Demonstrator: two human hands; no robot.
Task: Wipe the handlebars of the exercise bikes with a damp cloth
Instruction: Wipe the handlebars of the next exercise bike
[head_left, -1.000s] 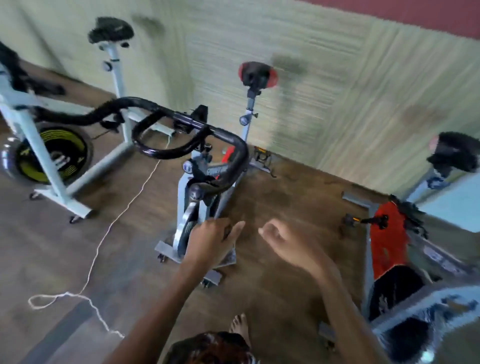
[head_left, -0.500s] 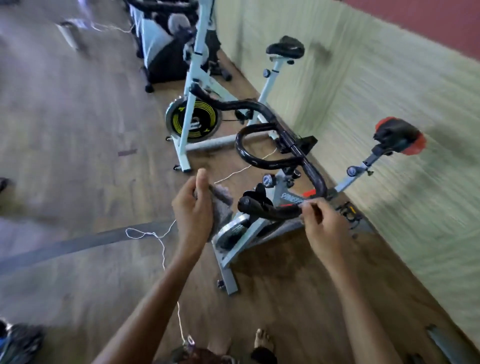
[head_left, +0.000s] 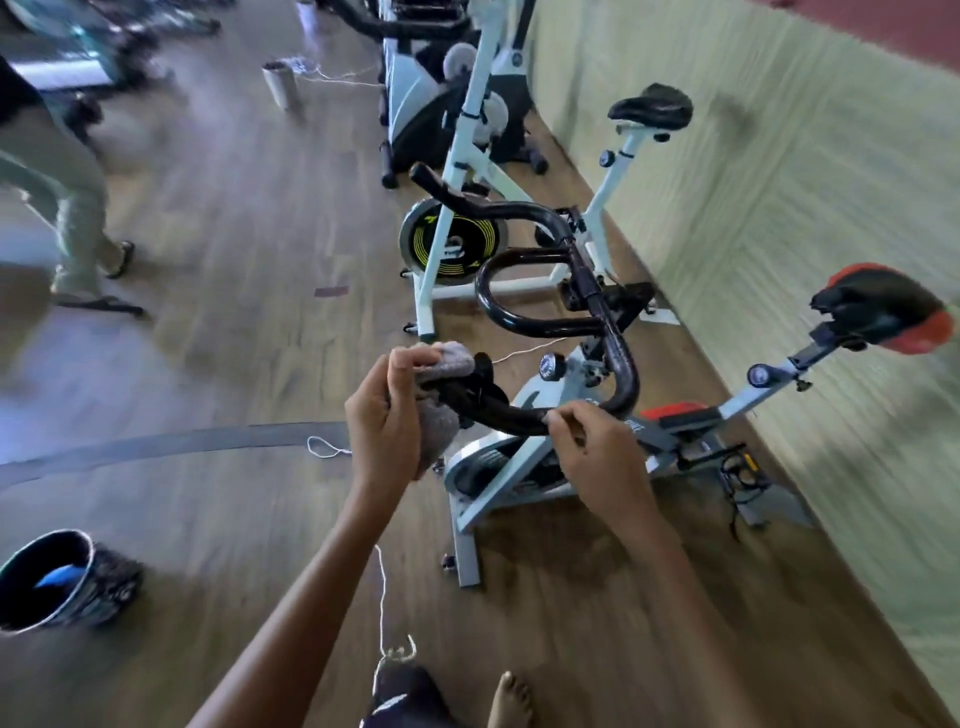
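At the near tip of the black handlebar (head_left: 626, 369), the left hand (head_left: 384, 421) squeezes a soft grey cloth (head_left: 452, 364) round it. Further along, the right hand (head_left: 602, 457) grips the bar. It looks hard and smooth; the floppy cloth should wrap easily.

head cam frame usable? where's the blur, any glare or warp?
Head view: motion blur smears the wall, the bucket and the walking person at left; centre is sharper, cloth and handlebar readable. Same head view: wide-angle warp seems to bow the dark floor strip; slight sheen on the handlebar, no blown-out glare.
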